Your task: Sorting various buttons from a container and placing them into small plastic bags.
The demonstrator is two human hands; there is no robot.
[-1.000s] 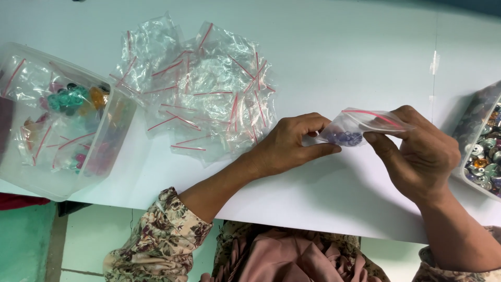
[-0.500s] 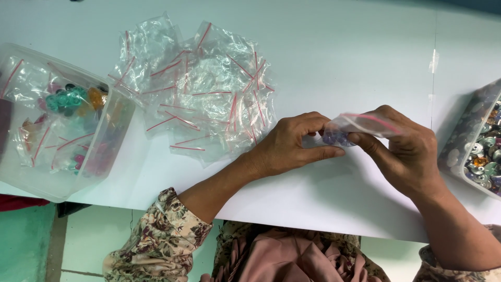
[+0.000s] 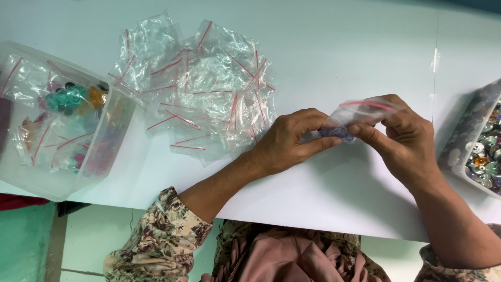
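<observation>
A small clear zip bag (image 3: 348, 116) with a red seal strip and purple pieces inside is pinched between both of my hands over the white table (image 3: 334, 47). My left hand (image 3: 289, 142) grips its lower left end with thumb and fingers. My right hand (image 3: 402, 138) holds its right side, fingers curled over the red strip. A heap of empty clear zip bags (image 3: 195, 89) with red strips lies just left of my left hand.
A clear plastic tub (image 3: 57, 122) at the left edge holds filled bags with green, orange and pink pieces. Another clear tub (image 3: 477, 146) of shiny multicoloured pieces stands at the right edge. The table's front edge runs just below my forearms.
Both hands have drawn closer together on the small bag and shifted slightly left. The bag is now more bunched between the fingers.
</observation>
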